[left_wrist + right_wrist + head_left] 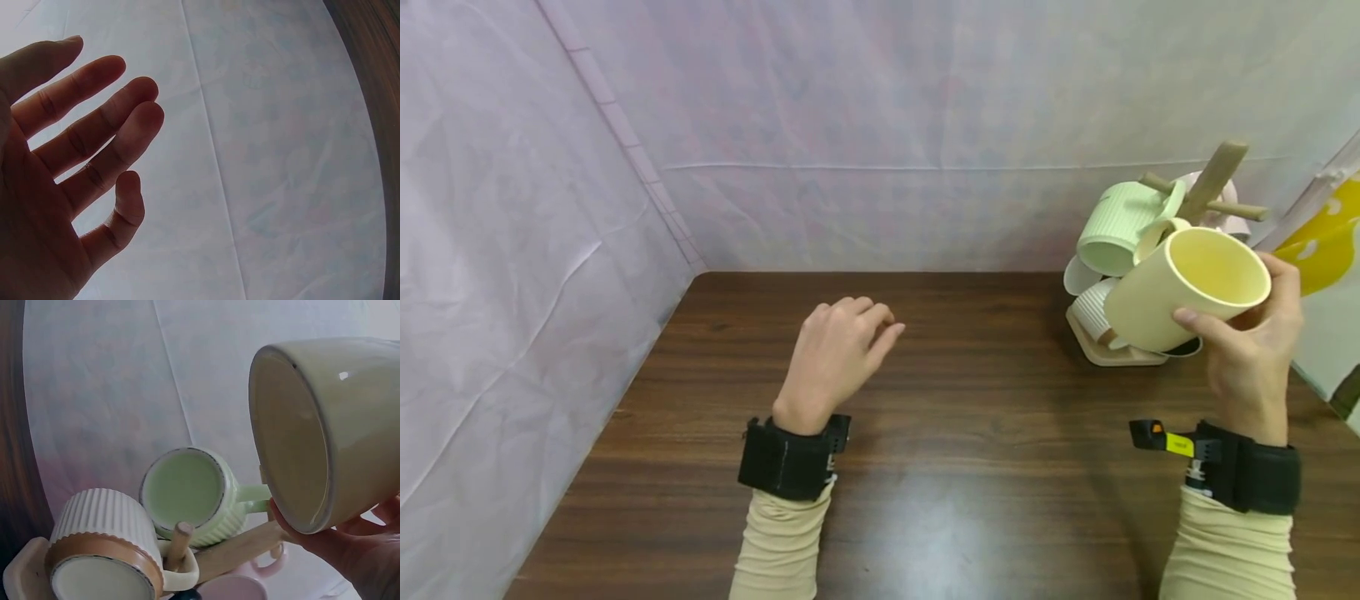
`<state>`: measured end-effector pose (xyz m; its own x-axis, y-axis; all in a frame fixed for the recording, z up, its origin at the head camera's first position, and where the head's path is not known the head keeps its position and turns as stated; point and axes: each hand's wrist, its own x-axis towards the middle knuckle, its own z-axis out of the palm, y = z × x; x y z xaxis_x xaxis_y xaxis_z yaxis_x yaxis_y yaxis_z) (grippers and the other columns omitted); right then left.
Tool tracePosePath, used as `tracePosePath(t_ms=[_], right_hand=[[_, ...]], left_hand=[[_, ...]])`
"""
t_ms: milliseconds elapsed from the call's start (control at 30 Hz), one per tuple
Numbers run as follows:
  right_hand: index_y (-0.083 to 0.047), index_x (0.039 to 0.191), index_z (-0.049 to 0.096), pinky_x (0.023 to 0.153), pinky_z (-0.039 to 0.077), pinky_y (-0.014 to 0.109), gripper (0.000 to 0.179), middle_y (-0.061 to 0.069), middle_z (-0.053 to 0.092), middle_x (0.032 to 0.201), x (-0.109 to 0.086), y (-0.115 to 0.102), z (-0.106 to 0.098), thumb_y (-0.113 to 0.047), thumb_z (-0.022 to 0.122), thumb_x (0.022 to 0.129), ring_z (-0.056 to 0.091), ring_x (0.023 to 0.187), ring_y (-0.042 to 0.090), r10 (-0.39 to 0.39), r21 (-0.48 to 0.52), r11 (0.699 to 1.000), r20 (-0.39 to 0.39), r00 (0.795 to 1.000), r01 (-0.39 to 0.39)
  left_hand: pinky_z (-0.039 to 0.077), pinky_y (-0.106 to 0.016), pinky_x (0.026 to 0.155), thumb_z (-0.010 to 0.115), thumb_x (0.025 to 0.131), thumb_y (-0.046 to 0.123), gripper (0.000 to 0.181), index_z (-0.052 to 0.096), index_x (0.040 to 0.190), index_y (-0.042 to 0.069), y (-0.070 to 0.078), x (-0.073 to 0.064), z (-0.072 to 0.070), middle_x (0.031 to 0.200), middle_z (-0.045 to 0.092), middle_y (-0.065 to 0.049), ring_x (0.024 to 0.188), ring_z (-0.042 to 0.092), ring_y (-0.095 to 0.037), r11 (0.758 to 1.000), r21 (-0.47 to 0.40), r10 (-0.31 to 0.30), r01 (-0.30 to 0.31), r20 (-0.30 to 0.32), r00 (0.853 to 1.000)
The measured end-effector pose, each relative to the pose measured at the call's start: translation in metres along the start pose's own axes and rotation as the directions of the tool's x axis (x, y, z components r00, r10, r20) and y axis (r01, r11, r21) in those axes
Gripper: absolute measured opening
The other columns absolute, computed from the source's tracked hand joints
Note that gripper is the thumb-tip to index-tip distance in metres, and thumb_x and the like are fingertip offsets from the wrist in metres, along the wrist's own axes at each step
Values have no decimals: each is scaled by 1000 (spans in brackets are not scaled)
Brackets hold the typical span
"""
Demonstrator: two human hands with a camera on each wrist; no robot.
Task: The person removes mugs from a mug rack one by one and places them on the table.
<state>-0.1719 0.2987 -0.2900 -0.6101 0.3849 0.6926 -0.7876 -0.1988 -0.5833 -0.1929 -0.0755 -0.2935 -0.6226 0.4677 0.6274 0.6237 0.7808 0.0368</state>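
My right hand [1262, 350] grips a pale yellow mug [1150, 304] by its body, thumb near the rim and fingers around the far side. The mug is tilted with its mouth up toward the head camera, and its handle [1152, 237] overlaps the wooden mug tree [1217, 179] behind. On the tree hang a ribbed green mug [184, 487], a ribbed white mug with a brown band [106, 519] and a pink mug [231, 589], partly hidden. Above the table's left half, my left hand [838, 350] holds nothing, its fingers loosely bent and spread in the left wrist view.
The dark wooden table [970, 400] meets a pale hanging cloth [880, 125] at the back and left. The tree's light wooden base [1120, 358] stands at the back right. Beyond the right hand hangs a yellow patterned cloth [1326, 250].
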Motion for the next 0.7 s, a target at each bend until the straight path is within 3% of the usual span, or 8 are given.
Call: tracePosePath(t_ms=[267,467,700], right_hand=[[18,110,38,72,52,32,62,32,47,109,1,7,-2,35,46,51,48,95,36,25,224,974,52,998,-36],[20,111,34,71,52,33,62,32,46,108,-1,10,-3,35,42,52,48,94,36,42,290,953,161,986,-88],[22,113,31,74,51,35,64,32,46,108,-3,13,-2,35,43,51,47,95,36,56,368,915,285,957,-163]], left_hand=[[42,-32,54,55,89,31,20,66,85,15,0,0,-2,74,62,1,64,50,-13,1000,7,6,-6,-5,1000],[42,-32,54,55,89,31,20,66,85,15,0,0,-1,75,63,0,64,50,-13,1000,-5,7,-7,-2,1000],[43,-32,56,55,89,32,20,66,85,15,1,1,-1,75,62,1,65,50,-13,1000,-9,12,-12,-4,1000]])
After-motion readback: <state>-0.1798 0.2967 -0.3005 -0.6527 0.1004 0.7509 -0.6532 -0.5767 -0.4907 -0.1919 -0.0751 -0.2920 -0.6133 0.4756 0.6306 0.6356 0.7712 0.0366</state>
